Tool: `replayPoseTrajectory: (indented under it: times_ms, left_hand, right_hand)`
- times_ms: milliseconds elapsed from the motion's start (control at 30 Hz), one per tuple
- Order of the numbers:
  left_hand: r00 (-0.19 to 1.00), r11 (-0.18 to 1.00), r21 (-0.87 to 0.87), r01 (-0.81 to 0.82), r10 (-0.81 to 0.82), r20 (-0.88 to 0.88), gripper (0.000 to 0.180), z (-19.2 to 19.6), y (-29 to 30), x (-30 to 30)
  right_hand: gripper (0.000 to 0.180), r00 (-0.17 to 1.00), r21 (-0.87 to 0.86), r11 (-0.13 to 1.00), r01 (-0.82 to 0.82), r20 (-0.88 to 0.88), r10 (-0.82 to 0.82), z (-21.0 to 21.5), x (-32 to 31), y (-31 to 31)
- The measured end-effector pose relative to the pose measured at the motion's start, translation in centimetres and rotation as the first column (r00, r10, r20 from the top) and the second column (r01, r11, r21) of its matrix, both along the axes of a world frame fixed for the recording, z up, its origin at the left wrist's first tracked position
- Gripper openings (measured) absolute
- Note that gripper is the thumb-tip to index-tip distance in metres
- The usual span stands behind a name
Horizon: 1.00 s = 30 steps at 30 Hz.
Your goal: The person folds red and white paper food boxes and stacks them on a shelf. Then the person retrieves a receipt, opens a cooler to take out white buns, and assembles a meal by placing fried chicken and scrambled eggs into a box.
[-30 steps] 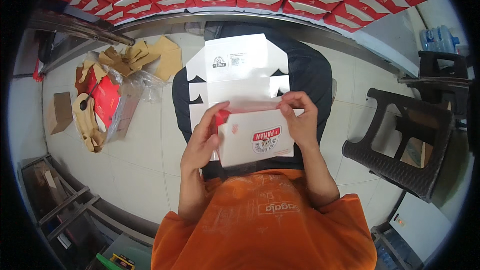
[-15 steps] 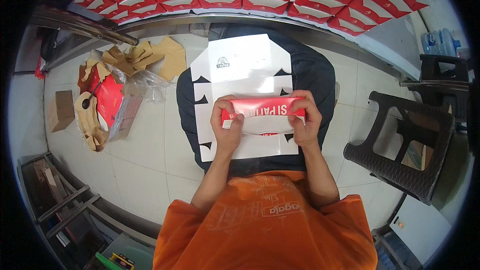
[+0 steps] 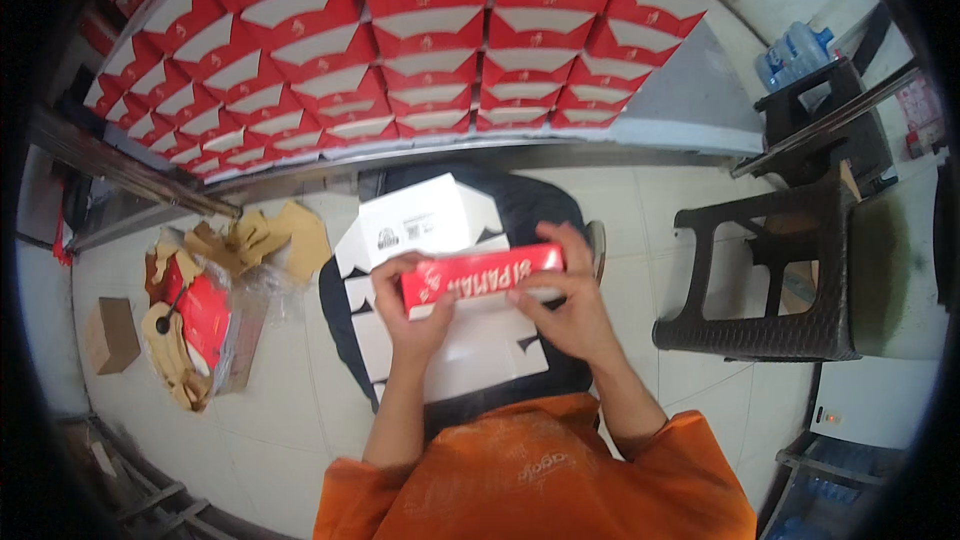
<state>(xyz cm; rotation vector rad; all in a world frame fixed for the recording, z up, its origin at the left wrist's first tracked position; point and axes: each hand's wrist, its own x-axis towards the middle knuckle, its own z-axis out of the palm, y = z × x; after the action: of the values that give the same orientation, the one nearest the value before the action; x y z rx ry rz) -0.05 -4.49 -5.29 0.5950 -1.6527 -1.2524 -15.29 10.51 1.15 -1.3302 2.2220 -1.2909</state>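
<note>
So what's just changed: a second ago the big white panel is up, and now the red-and-white cardboard box shows its glossy red side with pale lettering, plus only a thin white strip on the near side. The view has swung up too, so way more of the big stack of red-and-white boxes on the pale, metal-edged desk at the far side is in the picture.

Grip check: both are grasping the box. The left hand pinches its left end, thumb on the near side; the right hand wraps the right end, and its thumb sits further inward than half a second ago. To me that reads as the box being turned and worked between both hands, not set down.

The box is above the flat white cardboard blank, which lies unfolded on the person's dark-trousered lap. Folds on the box's underside are hidden, so can't tell how those sit.
</note>
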Motion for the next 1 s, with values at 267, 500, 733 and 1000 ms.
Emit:
replayPoseTrajectory:
  times_ms: [267,500,733,1000]
  left_hand:
    - [0.975,0.978,-0.019,0.207,-0.208,-0.083,0.071,-1.9,0.0,-0.5]
    - [0.991,0.99,0.115,0.083,-0.07,-0.111,0.052,-2.7,-0.8,-0.4]
    - [0.991,0.914,0.404,-0.028,0.078,-0.108,0.052,-1.7,-0.6,-1.1]
    - [0.928,0.725,0.581,0.37,-0.264,-0.262,0.038,1.7,-1.8,-5.1]
  right_hand:
    - [0.018,0.956,0.248,0.949,-0.196,-0.167,0.242,0.3,-0.5,-1.1]
    - [0.048,0.969,-0.1,0.995,-0.019,0.242,0.042,-3.8,-1.9,-1.6]
    - [0.046,0.89,-0.264,0.963,0.045,0.449,0.081,-6.9,-1.8,-1.3]
    - [0.055,0.823,-0.39,0.77,0.505,0.487,-0.292,4.0,-7.8,5.6]
